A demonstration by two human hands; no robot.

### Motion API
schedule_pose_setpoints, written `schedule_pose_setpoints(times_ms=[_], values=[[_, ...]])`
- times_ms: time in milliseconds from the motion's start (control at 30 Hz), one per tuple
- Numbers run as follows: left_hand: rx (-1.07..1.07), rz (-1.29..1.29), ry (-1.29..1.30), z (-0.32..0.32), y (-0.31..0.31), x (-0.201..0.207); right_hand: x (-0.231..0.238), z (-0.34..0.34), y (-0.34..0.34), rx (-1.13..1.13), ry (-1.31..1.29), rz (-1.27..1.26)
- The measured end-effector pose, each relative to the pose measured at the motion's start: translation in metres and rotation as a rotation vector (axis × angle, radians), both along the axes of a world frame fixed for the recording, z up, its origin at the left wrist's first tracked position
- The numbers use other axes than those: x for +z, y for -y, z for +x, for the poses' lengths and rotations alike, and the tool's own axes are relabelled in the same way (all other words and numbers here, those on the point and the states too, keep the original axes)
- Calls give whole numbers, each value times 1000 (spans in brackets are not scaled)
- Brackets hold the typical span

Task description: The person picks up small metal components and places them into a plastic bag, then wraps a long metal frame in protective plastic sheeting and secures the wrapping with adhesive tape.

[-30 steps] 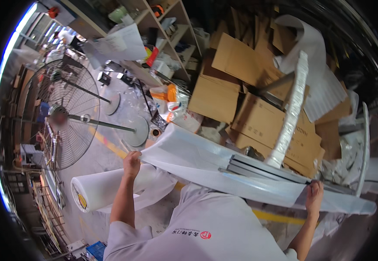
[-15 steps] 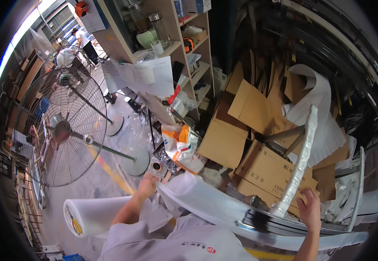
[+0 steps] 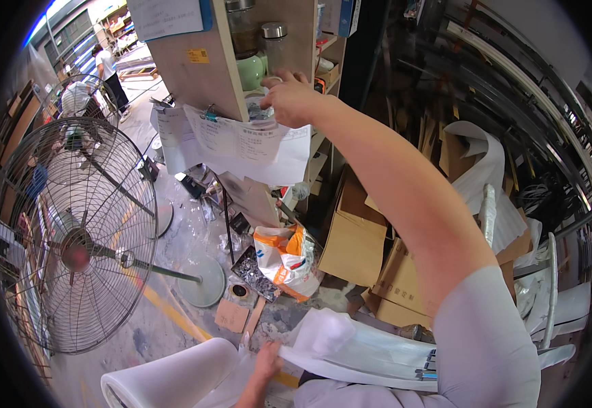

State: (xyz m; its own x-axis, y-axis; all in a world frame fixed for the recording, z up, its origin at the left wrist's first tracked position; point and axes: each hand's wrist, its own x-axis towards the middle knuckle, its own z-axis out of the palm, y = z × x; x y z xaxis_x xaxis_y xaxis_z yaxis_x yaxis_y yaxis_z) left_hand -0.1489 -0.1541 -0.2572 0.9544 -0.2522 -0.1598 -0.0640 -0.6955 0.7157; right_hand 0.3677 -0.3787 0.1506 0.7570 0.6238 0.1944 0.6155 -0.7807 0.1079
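Observation:
My right arm stretches up across the view to the shelf. There my right hand (image 3: 288,100) has its fingers closed around a small white roll (image 3: 269,81), mostly hidden by them. A clear jar with a metal lid (image 3: 274,31) and a pale green pot (image 3: 250,71) stand right beside this hand. Low down, my left hand (image 3: 266,360) is closed on the edge of a white foam sheet (image 3: 371,340). The sheet lies around long dark-and-silver profiles (image 3: 429,366), partly hidden behind my right sleeve.
A large foam roll (image 3: 167,374) lies at lower left, near a caged floor fan (image 3: 78,238). Papers (image 3: 248,146) hang from the shelf unit. Below are an orange-and-white bag (image 3: 286,262) and cardboard boxes (image 3: 354,234). Other people (image 3: 107,71) are far off.
My right hand has left the wrapped profiles and risen to the shelf, where it grasps the white roll. My left hand stays at the foam's edge. The view has shifted toward the shelf.

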Motion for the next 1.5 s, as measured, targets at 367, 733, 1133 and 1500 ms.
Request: schedule_pose_setpoints(times_ms=[367,733,1133,1500], values=[[-146,-7,-286,16,-29,103,46,16,-43,-78,-336,582],[164,-454,344,93,85,283,182,-232,135,-8,-223,647],[-773,-1567,-960,-10,427,355,117,-603,415,-290,-585,1015],[-636,-1042,-1009,-143,547,328,-28,-786,516,-579,-423,1862]])
